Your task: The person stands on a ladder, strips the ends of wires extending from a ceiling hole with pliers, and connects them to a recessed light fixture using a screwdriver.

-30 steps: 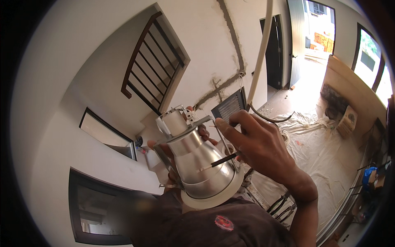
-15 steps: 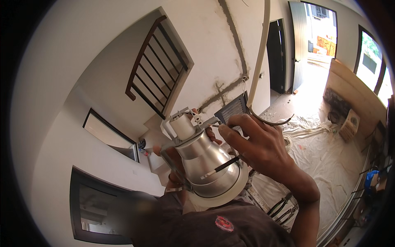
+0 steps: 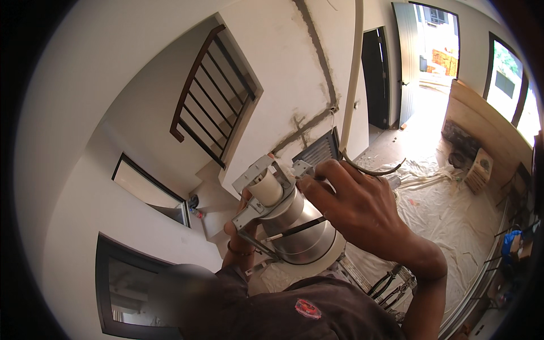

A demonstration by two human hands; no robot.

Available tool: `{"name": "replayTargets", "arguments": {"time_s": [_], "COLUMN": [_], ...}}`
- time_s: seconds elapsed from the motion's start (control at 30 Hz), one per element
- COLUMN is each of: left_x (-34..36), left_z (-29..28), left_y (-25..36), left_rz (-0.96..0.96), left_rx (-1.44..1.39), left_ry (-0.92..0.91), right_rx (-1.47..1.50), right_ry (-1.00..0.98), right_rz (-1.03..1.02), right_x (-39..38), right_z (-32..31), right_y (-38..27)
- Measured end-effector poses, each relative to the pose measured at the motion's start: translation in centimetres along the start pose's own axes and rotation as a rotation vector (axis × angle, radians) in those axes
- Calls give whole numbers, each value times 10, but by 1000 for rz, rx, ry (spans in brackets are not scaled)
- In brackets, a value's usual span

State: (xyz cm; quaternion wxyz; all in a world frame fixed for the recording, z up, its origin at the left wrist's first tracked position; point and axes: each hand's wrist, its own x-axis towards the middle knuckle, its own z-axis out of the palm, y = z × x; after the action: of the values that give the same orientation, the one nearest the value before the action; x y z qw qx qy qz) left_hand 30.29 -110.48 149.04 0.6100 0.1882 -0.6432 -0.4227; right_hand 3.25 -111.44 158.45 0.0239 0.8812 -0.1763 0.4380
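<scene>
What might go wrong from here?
The silver bell-shaped metal lamp housing might slip: the bare left hand seems to support it from behind. The small grey metal bracket could nick the bare right hand, whose fingertips sit close to it. If dropped, the housing might strike the dark metal pliers lying below.

I have a white wall (image 3: 277, 68) ahead, scarred by a rough grey strip (image 3: 315, 39) that bends partway down. On the left my camera catches a railing (image 3: 198, 73) with dark bars and, lower, a dark-framed window (image 3: 129, 283). Towards the right I see a dark door (image 3: 375, 79), then a pale door (image 3: 404, 68) standing open, where daylight bleaches the floor (image 3: 422, 127). A creased sheet (image 3: 442, 226) covers much of the nearer ground. Below the right-hand window (image 3: 507, 59) stands a board (image 3: 481, 113), a carton (image 3: 481, 170) before it.
</scene>
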Motion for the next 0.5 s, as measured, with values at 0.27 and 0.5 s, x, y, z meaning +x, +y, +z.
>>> {"name": "replayTargets", "arguments": {"time_s": [0.27, 0.5], "left_x": [3, 6], "left_z": [9, 29], "left_y": [6, 12], "left_rz": [77, 214], "left_rx": [223, 629], "left_ry": [-41, -226], "right_rx": [-19, 86], "right_ry": [-66, -4], "right_rz": [54, 113], "right_x": [-1, -8], "right_z": [-11, -3], "right_y": [-2, 19]}}
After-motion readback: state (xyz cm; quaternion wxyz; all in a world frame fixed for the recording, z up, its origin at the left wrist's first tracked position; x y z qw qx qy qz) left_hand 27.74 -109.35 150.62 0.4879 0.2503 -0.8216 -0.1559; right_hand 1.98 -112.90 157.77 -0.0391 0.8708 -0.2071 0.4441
